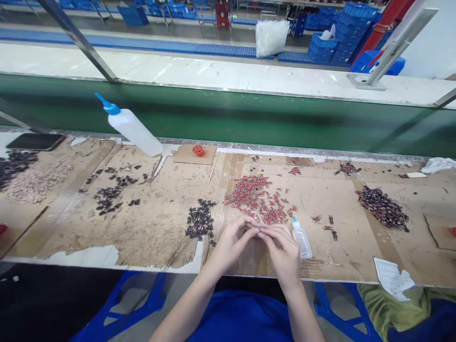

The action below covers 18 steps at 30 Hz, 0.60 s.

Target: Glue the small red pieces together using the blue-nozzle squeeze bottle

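As our left hand [231, 242] and right hand [284, 249] pinch one tiny dark component [257, 232] above the cardboard-covered surface [160, 228], near the heap of small red pieces [251, 192], we judge it light, stiff, best held by its ends.

Hands: two, left hand [233, 240] and right hand [283, 249]. Squeeze bottles: two, a large bottle [133, 129] with a blue nozzle and a small bottle [302, 239]; also one red cap [198, 150], one dark flat device [35, 141], one printed slip [390, 275], one white bag [271, 37]. Heaps of small parts: one red heap [252, 194], one striped heap [383, 208], three dark heaps (near heap [200, 221], scattered heap [110, 194], far-left heap [14, 164]) and one pale heap [33, 183]; single pieces too small and too many to count.
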Tool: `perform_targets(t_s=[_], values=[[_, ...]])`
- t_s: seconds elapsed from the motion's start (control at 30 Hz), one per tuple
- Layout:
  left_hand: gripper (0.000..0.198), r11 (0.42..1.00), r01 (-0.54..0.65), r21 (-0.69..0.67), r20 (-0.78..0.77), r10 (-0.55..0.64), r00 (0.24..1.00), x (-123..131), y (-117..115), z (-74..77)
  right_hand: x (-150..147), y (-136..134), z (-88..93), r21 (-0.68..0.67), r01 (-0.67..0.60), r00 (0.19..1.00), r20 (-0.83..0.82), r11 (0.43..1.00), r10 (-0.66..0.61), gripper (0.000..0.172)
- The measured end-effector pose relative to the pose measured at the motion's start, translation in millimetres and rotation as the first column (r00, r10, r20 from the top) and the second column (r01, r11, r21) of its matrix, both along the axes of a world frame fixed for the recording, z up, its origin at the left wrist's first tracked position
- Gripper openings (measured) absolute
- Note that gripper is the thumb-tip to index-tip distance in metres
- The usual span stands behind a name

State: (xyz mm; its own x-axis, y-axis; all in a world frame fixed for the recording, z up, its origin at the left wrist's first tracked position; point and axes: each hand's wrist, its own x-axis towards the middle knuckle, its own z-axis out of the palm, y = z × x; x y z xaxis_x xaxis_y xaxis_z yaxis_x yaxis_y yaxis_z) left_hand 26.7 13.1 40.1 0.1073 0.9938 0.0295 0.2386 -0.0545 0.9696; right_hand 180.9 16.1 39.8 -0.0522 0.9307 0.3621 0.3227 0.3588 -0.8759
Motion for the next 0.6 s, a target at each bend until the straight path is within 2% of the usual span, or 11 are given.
perform_targets(t_s=[0.03,0.1,0.2,0.27,0.37,0.6], values=[[0.009,0.999,-0.035,0.01,-0.025,0.035,0.999,-5.0,-1.4,-2.0,-2.4,-0.5,-1.0,-0.042,0.023,0.999,-0.029,0.999,-0.024,0.01],[0.012,0.993,-0.064,0.095,-0.198,0.082,0.977,-14.6,-5.3,-8.3,-6.0,-2.4,-4.0,-0.127,0.076,0.995,-0.052,0.989,-0.083,0.012],[0.015,0.965,0.016,0.263,-0.522,0.128,0.843,-24.3,-12.2,-18.3,-8.8,-7.2,-7.9,-0.206,0.12,0.99,-0.043,0.971,-0.131,0.016],[0.019,0.948,0.063,0.312,-0.623,0.154,0.767,-25.9,-15.4,-22.8,-10.7,-11.4,-8.4,-0.239,0.127,0.991,-0.021,0.963,-0.136,0.018],[0.019,0.94,0.083,0.33,-0.652,0.164,0.741,-22.9,-16.4,-25.8,-14.6,-17.3,-7.6,-0.279,0.152,0.988,0.013,0.948,-0.155,0.022],[0.015,0.949,0.094,0.302,-0.626,0.123,0.77,-16.1,-15.4,-23.3,-16.1,-22.1,-10.2,-0.369,0.195,0.979,0.014,0.909,-0.205,0.032]])
